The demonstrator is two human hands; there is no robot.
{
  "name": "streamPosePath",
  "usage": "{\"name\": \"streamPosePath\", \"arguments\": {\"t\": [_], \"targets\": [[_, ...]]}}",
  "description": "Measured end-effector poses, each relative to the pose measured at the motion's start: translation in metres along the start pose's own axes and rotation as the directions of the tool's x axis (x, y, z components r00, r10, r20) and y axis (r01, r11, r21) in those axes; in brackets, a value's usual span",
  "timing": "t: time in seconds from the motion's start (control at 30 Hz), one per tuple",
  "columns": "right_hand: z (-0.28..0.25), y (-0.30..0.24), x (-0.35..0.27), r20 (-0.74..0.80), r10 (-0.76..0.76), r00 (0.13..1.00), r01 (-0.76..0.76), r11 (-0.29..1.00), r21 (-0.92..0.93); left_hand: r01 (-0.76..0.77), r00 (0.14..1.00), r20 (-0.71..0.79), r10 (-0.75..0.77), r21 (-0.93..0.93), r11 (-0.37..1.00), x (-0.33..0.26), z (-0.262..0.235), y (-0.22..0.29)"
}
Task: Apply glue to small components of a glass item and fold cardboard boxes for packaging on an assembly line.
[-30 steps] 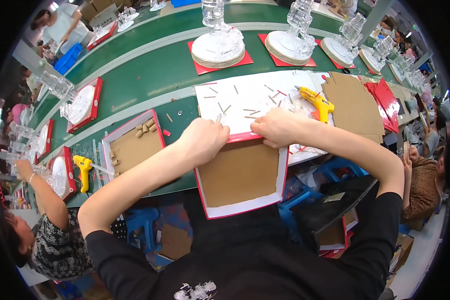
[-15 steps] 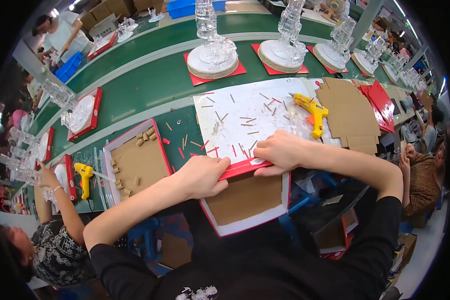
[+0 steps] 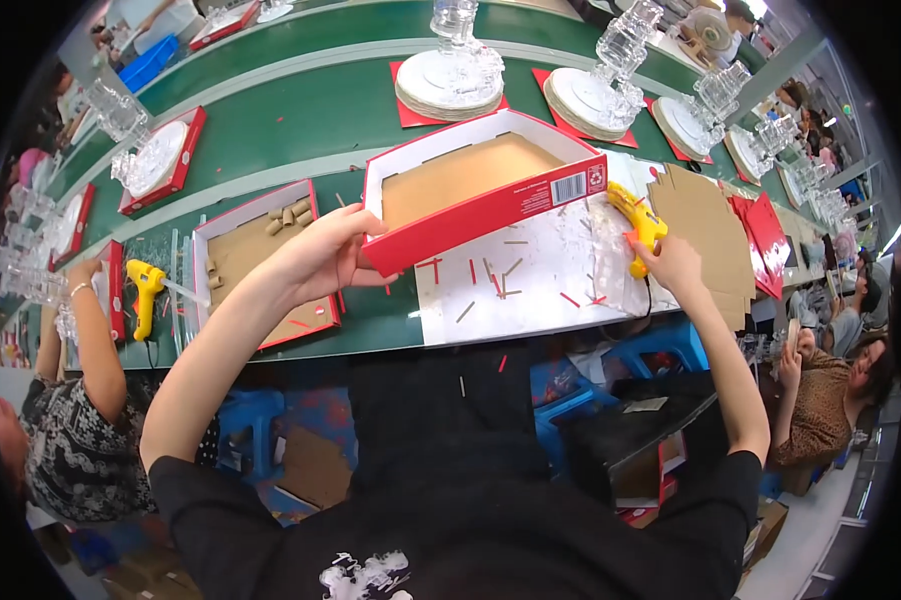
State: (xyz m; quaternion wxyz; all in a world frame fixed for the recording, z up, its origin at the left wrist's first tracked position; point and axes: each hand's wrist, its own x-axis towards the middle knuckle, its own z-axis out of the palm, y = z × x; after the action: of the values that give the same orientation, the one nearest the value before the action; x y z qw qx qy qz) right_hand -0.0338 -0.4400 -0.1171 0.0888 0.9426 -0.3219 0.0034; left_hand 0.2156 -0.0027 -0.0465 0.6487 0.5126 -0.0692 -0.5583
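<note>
My left hand [image 3: 332,258] is closed on the near left corner of a shallow red cardboard box [image 3: 500,212], its thumb at the wall. The box is tilted above the white work sheet [image 3: 540,300], showing white inner walls and a bare brown bottom. At the right, my right hand [image 3: 673,264] is closed round the handle of a yellow glue gun [image 3: 637,222], whose nozzle points away to the upper left. Small red and brown strips [image 3: 511,268] lie scattered on the sheet below the box.
Left of me stands another red box [image 3: 255,257] with several short cardboard tubes [image 3: 288,216]. A second yellow glue gun [image 3: 145,290] is near a co-worker's arm [image 3: 98,330]. Flat cardboard [image 3: 705,240] lies right. Clear plastic pieces on white discs [image 3: 450,80] line the green conveyor behind.
The box has risen from the table's front edge and swung out over the sheet in my left hand. My right hand has let go of it and taken hold of the glue gun.
</note>
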Motion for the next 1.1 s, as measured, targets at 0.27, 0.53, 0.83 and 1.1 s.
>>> {"name": "streamPosePath", "arguments": {"t": [0.27,0.53,0.83,1.1], "targets": [[0.009,0.012,0.009,0.542,0.069,0.838,-0.485,0.55,0.68,-0.249,0.961,-0.046,0.272,0.279,0.927,0.004,-0.01,-0.033],[-0.009,0.054,-0.026,0.305,0.258,0.917,-0.226,-0.296,0.928,-0.43,0.898,0.27,0.348,0.711,0.557,0.03,-0.002,-0.007],[-0.084,0.05,-0.087,0.127,-0.072,0.989,-0.146,-0.451,0.881,-0.603,0.783,0.587,0.207,0.797,0.019,0.133,0.025,0.01],[-0.077,0.028,-0.104,0.157,-0.122,0.98,-0.187,-0.303,0.935,-0.279,0.893,0.431,0.133,0.759,-0.588,0.165,0.009,0.004]]}}
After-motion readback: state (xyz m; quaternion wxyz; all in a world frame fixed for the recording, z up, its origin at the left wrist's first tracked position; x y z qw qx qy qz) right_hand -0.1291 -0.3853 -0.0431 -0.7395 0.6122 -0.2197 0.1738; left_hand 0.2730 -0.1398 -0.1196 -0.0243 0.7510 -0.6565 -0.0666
